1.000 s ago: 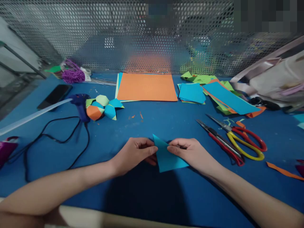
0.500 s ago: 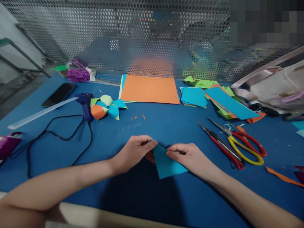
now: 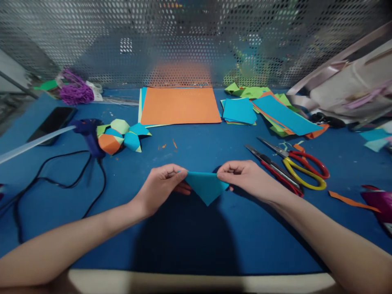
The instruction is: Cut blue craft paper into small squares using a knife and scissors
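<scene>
A blue piece of paper (image 3: pixel 207 188), folded along its top edge into a downward-pointing triangle, is held over the near part of the table. My left hand (image 3: pixel 163 183) pinches its left corner between thumb and fingers. At the other end of the fold, my right hand (image 3: pixel 240 175) grips the right corner the same way. Red-handled scissors or a cutter (image 3: pixel 278 175) and yellow-and-red-handled scissors (image 3: pixel 301 165) lie to the right of my right hand.
Across the back are an orange paper sheet stack (image 3: pixel 180 106), blue paper squares (image 3: pixel 239 111) and paper strips (image 3: pixel 284 113). Left are a blue glue gun (image 3: pixel 92 136) with its cord, folded paper shapes (image 3: pixel 124 134), a phone (image 3: pixel 50 124) and purple string (image 3: pixel 76 92). A perforated metal panel (image 3: pixel 128 53) stands behind.
The blue paper has turned so its fold runs level between my hands and its point faces me. My right hand has shifted to the corner. The view has tilted and moved right.
</scene>
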The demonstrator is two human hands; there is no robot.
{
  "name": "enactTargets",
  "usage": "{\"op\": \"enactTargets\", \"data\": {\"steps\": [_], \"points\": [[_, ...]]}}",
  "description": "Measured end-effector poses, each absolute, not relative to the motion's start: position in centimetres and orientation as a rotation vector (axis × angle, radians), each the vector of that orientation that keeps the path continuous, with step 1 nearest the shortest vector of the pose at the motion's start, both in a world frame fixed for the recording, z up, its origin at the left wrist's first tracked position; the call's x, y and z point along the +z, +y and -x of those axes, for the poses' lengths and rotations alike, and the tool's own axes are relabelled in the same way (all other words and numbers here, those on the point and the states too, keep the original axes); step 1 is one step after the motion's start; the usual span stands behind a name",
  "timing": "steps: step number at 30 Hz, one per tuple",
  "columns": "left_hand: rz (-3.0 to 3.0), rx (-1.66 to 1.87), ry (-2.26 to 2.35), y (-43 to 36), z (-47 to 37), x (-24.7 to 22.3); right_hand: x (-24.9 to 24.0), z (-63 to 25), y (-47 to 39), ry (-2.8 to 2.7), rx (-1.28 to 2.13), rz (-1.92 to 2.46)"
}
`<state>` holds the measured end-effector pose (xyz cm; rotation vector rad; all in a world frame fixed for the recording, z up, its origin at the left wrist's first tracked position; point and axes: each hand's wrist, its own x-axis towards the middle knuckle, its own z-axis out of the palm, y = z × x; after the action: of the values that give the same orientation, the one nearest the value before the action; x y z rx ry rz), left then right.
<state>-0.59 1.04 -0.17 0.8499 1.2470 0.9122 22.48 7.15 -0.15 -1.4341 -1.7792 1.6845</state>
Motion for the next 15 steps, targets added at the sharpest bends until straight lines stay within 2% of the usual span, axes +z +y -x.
{"op": "enactTargets", "data": {"steps": [3,7,11,15], "points": [[-0.825,0.862,1.247,1.2,0.7,-0.1,-0.3,-22.8,7.5,-1.703,1.601,1.436],[-0.776,0.597,1.149,1.3,0.8,0.4,-0.1,-22.6,7.3,-1.757,1.496,1.473],[-0.769,0.427,1.031,1.0,0.4,0.5,0.3,-22.0,6.5,-1.92,1.526,1.411],[-0.79,0.429,1.007,0.4,-0.1,-0.1,0.2,-21.3,5.9,-1.829,1.569,1.27]]}}
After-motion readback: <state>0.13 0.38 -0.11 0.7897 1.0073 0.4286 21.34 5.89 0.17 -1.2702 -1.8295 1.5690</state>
